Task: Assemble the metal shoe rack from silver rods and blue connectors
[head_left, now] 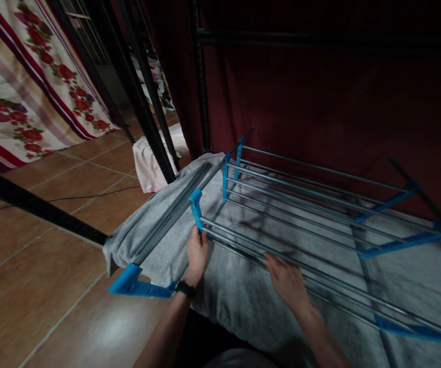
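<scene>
A partly assembled rack, like a shoe rack, lies on the grey cloth, with metal tubes (pixel 320 198) running between blue plastic brackets. My left hand (pixel 197 254), a black band at its wrist, is closed on the lower end of the near-left blue bracket (pixel 196 208), where the tubes enter it. Farther right, my right hand (pixel 286 281) grips one of the near metal tubes (pixel 243 247); its thumb is hidden. A grey pole (pixel 159 238) joins the left brackets, ending in another blue bracket (pixel 144 284) that overhangs the cloth's edge. Loose grey tubes rest beside that pole.
Grey cloth (pixel 239 301) covers the surface beneath the rack. Black metal posts (pixel 139 97) stand at the left, with a dark red curtain (pixel 320 102) behind. A floral curtain (pixel 32 76) hangs over the tiled floor (pixel 70 204), where a cable (pixel 90 196) runs.
</scene>
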Motion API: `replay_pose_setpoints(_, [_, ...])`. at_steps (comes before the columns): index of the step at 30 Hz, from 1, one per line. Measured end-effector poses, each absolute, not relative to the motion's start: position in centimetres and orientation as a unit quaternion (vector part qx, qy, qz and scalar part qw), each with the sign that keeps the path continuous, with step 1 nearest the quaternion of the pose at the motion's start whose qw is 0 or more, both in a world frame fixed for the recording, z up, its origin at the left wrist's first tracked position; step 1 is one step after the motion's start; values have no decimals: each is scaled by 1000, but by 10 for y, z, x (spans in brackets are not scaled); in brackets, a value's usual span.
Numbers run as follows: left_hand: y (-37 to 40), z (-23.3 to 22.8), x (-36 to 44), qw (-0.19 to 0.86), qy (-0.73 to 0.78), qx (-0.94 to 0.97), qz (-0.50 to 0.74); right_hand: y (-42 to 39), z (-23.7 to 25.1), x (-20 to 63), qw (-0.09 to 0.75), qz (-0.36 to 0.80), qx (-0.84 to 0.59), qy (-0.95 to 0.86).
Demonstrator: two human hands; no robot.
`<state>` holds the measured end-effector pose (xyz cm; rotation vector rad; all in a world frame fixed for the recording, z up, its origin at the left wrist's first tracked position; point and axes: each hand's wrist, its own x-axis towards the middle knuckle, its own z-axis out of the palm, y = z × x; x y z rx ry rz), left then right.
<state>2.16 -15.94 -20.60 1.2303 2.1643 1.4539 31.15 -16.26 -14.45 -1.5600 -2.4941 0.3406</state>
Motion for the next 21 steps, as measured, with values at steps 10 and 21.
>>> replay_pose_setpoints(10, [-162, -203, 24, 83, 755, 448, 472, -164, -155, 313, 143, 77, -510, -845])
replay_pose_setpoints(21, [-166, -195, 25, 43, 824, 474, 307, -174, -155, 317, 145, -27, -530, -835])
